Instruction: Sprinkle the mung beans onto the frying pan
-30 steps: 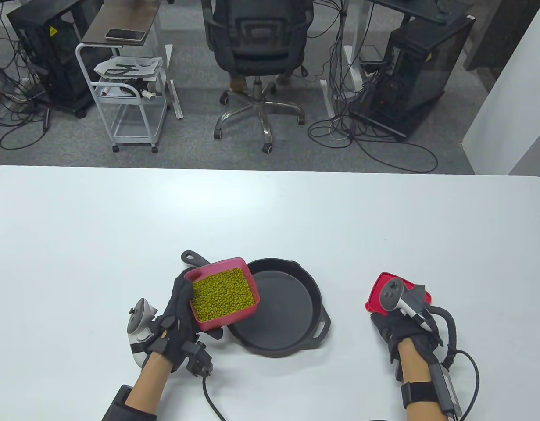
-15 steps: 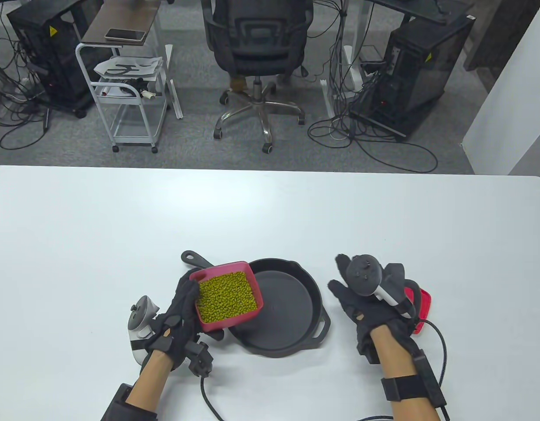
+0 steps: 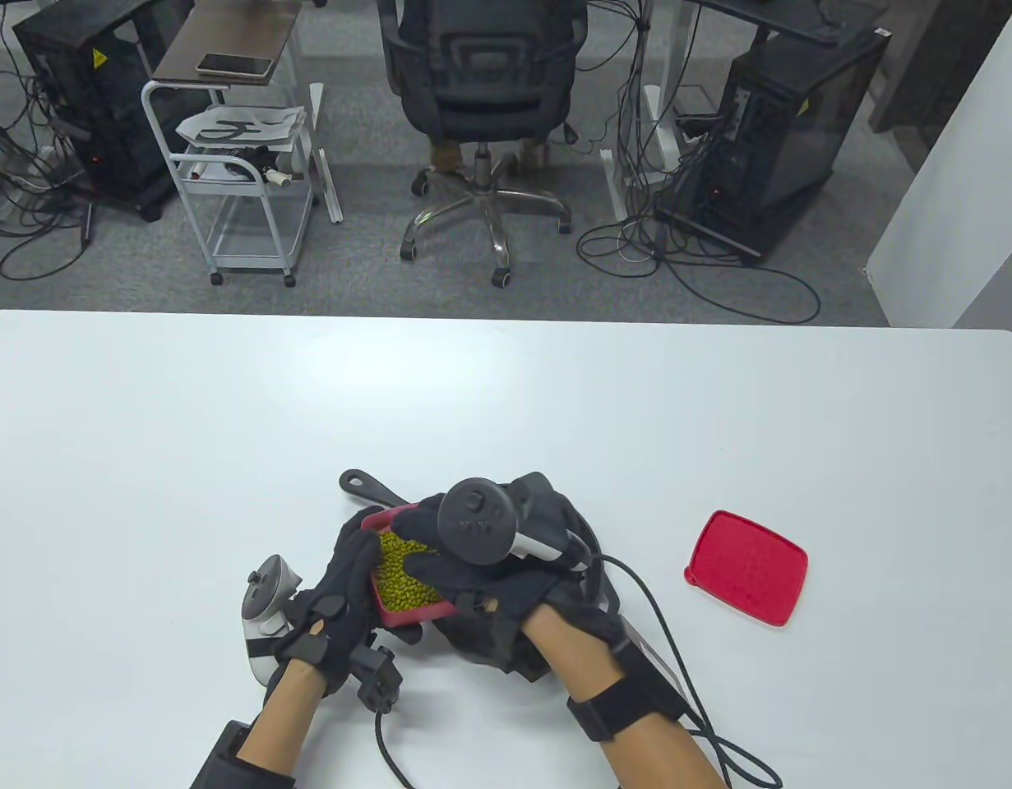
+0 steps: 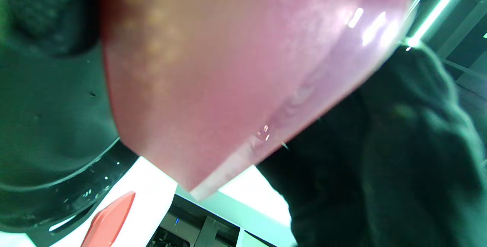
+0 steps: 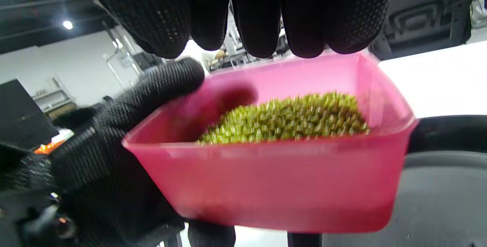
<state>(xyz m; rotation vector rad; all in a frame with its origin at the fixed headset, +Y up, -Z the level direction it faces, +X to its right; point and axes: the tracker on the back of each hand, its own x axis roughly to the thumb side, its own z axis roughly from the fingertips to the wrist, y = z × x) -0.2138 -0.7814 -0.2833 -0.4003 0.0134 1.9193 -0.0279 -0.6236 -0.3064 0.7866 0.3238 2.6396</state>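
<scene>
My left hand [image 3: 353, 575] grips a pink plastic container [image 3: 408, 613] of green mung beans [image 3: 399, 575] by its left side and holds it over the left edge of the black frying pan [image 3: 592, 542]. My right hand [image 3: 415, 546] hovers over the container with its fingers [image 5: 258, 15] extended above the beans [image 5: 289, 119]; I see no beans in them. The left thumb [image 5: 167, 79] lies on the container's rim [image 5: 274, 186]. The right hand hides most of the pan; its handle [image 3: 362, 485] shows. In the left wrist view the container's underside [image 4: 236, 68] fills the frame.
The container's red lid [image 3: 746, 567] lies flat on the white table [image 3: 506, 394] to the right of the pan. It also shows in the left wrist view [image 4: 108, 220]. Glove cables trail off the table's front edge.
My right hand has let go of the red lid, left it on the table, and moved left over the pan to above the container. The left hand has held the container nearly still.
</scene>
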